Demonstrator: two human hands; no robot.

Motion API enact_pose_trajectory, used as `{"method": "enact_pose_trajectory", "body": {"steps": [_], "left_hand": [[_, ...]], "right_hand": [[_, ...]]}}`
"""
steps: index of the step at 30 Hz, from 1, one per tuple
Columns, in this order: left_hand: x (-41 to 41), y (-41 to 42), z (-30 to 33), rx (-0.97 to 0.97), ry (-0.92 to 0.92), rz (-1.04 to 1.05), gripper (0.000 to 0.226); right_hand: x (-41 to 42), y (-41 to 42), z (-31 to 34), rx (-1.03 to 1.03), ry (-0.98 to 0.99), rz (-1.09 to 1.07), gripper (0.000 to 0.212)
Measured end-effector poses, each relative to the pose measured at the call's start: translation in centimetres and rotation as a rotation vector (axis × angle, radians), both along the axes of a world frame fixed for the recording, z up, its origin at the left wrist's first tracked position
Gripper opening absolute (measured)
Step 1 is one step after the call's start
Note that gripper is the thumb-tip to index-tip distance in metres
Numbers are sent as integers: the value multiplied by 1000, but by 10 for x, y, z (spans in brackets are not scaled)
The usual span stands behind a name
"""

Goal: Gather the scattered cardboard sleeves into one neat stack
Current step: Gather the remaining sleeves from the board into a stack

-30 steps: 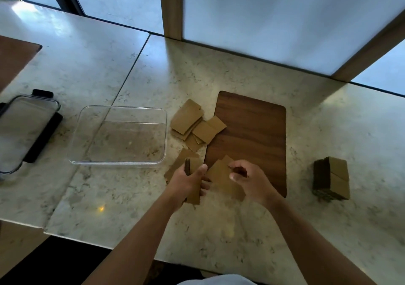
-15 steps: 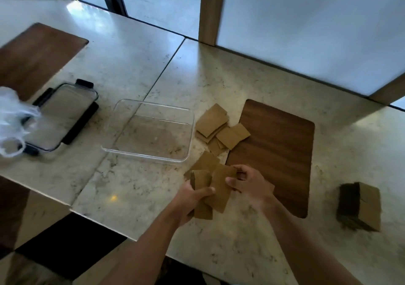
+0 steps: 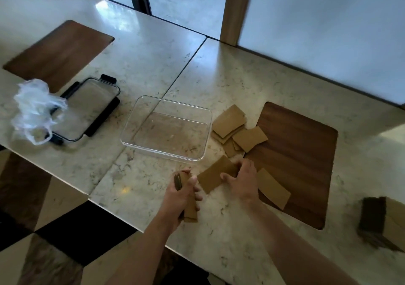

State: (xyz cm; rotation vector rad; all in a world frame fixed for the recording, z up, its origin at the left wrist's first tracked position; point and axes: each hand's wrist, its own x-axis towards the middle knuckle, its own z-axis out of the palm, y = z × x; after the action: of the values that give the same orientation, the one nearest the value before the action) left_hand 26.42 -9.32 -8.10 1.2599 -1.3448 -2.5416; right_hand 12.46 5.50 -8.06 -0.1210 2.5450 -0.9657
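Left hand (image 3: 183,193) clamps the gathered bundle (image 3: 189,205) upright – right hand (image 3: 241,180) pinches a flat cardboard sleeve (image 3: 213,176) just beside it, long axis angling up-right.

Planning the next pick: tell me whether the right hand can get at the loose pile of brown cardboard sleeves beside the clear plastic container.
Probably yes: the loose pile of brown cardboard sleeves lies uncovered just beyond the right hand, but that hand is already gripping a flat brown sleeve.
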Motion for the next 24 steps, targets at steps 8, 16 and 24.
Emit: {"method": "enact_pose_trajectory", "body": {"steps": [8, 16, 24], "left_hand": [[-57, 36, 15, -69, -49, -397, 45], [-85, 71, 10, 238, -53, -423, 58], [-107, 65, 12, 388, -87, -326, 79]], "right_hand": [[-14, 65, 35, -445, -423, -79, 21], [-20, 123, 16, 330, 48, -60, 55], [-35, 149, 18, -66, -107, -27, 19]]}}
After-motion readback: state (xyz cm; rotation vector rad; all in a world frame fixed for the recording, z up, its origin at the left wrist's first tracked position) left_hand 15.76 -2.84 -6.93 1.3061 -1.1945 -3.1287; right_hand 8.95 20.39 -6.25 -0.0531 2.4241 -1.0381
